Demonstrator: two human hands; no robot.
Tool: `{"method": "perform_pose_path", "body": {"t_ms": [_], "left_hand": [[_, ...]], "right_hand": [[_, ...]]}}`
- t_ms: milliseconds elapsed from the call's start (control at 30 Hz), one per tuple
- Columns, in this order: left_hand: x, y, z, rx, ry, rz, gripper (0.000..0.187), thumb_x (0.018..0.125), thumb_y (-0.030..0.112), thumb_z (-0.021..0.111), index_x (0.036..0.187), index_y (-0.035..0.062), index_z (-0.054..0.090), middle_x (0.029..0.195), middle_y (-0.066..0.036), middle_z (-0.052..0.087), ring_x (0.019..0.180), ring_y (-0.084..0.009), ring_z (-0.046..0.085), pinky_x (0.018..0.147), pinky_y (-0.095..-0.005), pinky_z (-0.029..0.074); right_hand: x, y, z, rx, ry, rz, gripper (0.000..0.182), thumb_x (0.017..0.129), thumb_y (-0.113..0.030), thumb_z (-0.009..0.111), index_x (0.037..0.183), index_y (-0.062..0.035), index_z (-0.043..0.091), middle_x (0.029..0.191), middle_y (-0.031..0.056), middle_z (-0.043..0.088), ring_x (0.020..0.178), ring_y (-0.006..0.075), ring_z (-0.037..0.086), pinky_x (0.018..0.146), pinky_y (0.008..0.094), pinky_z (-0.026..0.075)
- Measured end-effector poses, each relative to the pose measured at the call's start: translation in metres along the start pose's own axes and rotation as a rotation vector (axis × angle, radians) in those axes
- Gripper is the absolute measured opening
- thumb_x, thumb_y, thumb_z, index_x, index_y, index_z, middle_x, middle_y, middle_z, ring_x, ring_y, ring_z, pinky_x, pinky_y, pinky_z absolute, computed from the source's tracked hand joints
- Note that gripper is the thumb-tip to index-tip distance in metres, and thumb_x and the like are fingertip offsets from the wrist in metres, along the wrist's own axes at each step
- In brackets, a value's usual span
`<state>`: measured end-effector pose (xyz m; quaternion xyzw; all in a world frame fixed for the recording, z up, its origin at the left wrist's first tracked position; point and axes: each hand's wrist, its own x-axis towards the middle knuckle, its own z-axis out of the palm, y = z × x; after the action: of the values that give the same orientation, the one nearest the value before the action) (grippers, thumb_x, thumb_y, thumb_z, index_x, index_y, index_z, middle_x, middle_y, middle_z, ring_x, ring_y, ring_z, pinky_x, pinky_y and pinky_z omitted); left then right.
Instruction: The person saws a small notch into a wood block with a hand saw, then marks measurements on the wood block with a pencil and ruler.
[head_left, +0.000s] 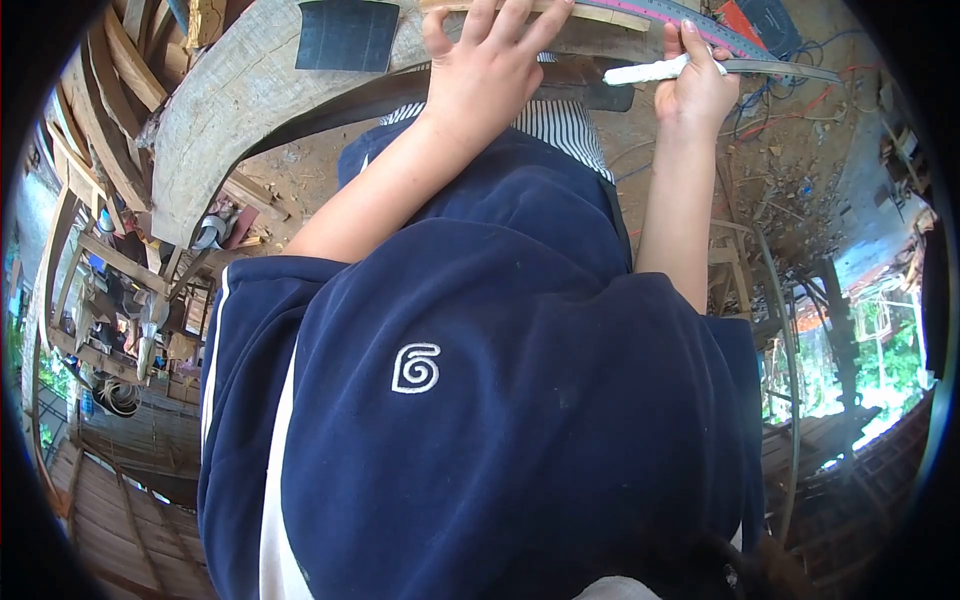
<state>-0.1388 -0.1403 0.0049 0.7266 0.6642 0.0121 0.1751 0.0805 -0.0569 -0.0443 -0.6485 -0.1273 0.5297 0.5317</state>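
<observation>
My left hand (488, 62) lies with its fingers spread on a pale strip of wood (612, 17) at the top edge of the view. A pink ruler (690, 18) runs beside that strip to the right. In my right hand (698, 82) is a tool with a white-wrapped handle (640, 73), gripped where the handle meets its long, thin metal blade (785, 69). The handle points left, towards my left hand, and the blade points right. Under my left hand a large greyish plank (225, 95) curves down to the left, with a dark rectangular sheet (347, 36) on it.
Curved wooden pieces (110, 110) are stacked at the left, beside wooden frames (125, 265). Blue and orange cords (775, 115) trail over the dirt floor (790, 165) at the right, among wood chips. A dark blue object (765, 25) lies at the top right.
</observation>
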Motion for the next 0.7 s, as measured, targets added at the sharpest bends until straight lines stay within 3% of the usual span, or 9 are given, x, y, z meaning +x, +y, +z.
{"method": "perform_pose_path", "body": {"t_ms": [700], "left_hand": [[0.0013,0.0013,0.0004,0.006,-0.021,-0.003,0.076,0.078,0.021,0.065,0.15,0.0288,0.041,0.153,-0.005,0.039,0.14,-0.0267,0.036,0.105,-0.0607,0.028]], "right_hand": [[0.0006,-0.0015,0.0029,-0.004,0.008,0.014,0.037,0.084,0.017,0.067,0.084,-0.0096,0.042,0.093,0.0127,0.061,0.086,0.0256,0.069,0.083,0.0424,0.065]]}}
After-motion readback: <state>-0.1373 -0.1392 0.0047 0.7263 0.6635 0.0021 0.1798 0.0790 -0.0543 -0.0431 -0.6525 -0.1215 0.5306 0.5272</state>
